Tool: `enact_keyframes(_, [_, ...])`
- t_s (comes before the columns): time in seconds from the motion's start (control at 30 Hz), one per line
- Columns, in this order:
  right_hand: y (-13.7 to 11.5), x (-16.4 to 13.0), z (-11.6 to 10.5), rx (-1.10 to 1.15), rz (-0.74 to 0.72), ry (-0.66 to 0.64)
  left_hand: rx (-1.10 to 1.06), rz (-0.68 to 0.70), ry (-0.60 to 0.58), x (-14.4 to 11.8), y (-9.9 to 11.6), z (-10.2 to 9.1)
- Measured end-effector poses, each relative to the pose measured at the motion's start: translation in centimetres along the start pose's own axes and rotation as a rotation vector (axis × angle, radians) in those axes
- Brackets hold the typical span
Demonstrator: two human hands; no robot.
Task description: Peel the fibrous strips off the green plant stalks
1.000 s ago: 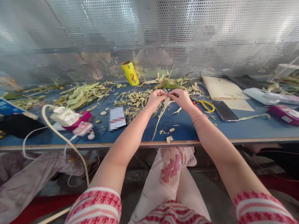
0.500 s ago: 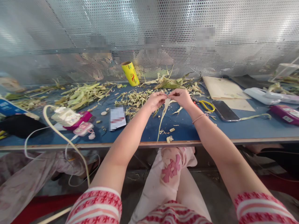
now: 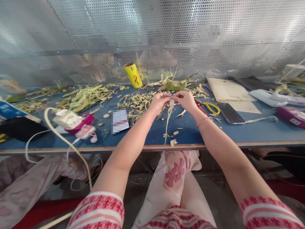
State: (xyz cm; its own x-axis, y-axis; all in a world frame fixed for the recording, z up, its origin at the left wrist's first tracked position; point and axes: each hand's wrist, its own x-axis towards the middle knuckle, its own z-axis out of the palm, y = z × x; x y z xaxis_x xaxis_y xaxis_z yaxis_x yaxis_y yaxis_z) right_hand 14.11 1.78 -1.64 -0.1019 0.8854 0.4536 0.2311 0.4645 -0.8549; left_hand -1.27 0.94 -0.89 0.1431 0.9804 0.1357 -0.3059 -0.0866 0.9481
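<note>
Partly hidden pale strip, hands apparently pinching

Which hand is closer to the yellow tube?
Left. The left hand is in front of the yellow tube and to its right; the right hand is farther to the right.

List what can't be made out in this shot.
All in the head view:
- Upper end of the pale leaf strip: covered by the fingertips of the left hand and right hand.
- Far end of the yellow-handled tool: lost beside the right wrist.
- Print on the white card: pixelated.
- Purple device: cut by the right edge, label too small.
- Whatever is behind the perforated metal screen: blurred.
</note>
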Motion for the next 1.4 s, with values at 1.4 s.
enact_keyframes(1.4, [-1.3,-0.5,-0.5,-0.171,-0.115,-0.009,0.314,0.117,-0.095,0.0,0.5,-0.7])
